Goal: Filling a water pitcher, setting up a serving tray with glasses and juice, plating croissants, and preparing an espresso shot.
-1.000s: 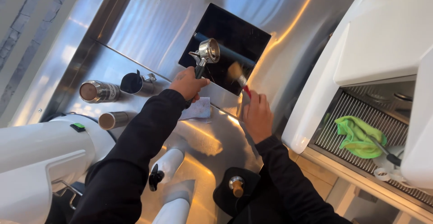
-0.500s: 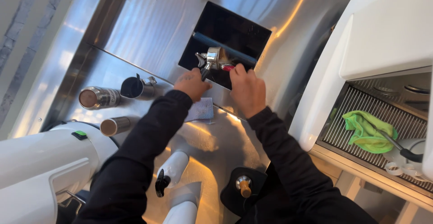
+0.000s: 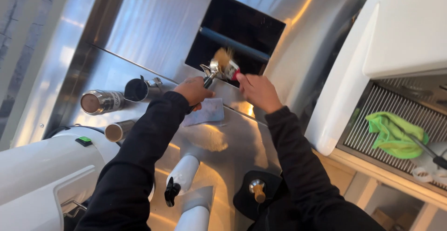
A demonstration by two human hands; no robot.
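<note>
Brush point(image 3: 226, 63) now swung onto filter basket point(image 3: 213, 67) vs 0.5 s ago (bristles blurred, so sweeping underway). Left hand point(image 3: 194, 90) gripping portafilter handle, right hand point(image 3: 259, 91) closed on brush, both over dark knock-box opening point(image 3: 251, 31).

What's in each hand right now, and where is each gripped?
Left hand grips the portafilter by its handle; right hand holds the brush by its red handle.

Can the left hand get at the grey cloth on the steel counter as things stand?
Probably yes: the left hand grips the portafilter just above the cloth, nothing between, but it is occupied.
</note>
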